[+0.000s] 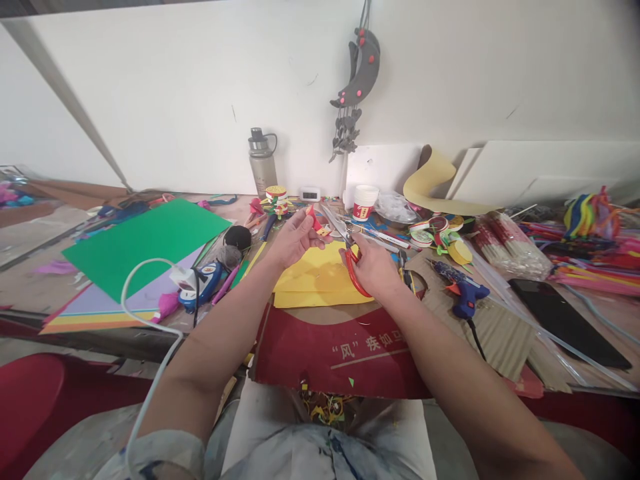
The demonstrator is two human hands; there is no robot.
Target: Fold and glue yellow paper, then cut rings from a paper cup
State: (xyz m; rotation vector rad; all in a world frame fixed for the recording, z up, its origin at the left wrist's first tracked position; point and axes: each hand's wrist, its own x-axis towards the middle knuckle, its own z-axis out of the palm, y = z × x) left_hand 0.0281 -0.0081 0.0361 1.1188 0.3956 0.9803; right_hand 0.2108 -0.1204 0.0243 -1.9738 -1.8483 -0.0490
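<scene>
My left hand (295, 237) pinches a small red and yellow paper piece (318, 225) above the desk. My right hand (373, 265) grips red-handled scissors (350, 257); their metal blades point up and left, with the tips right beside that paper piece. Under both hands lie yellow paper sheets (313, 283) on a red printed cardboard (340, 350) at the desk's front edge.
A green sheet (145, 243) over stacked coloured paper lies left. A blue glue gun (463, 293), a black phone (565, 320), stick bundles and pipe cleaners (595, 220) lie right. A water bottle (261, 160), paper cups (365, 202) and tape rolls stand at the back. A white cable (145, 320) curls at left.
</scene>
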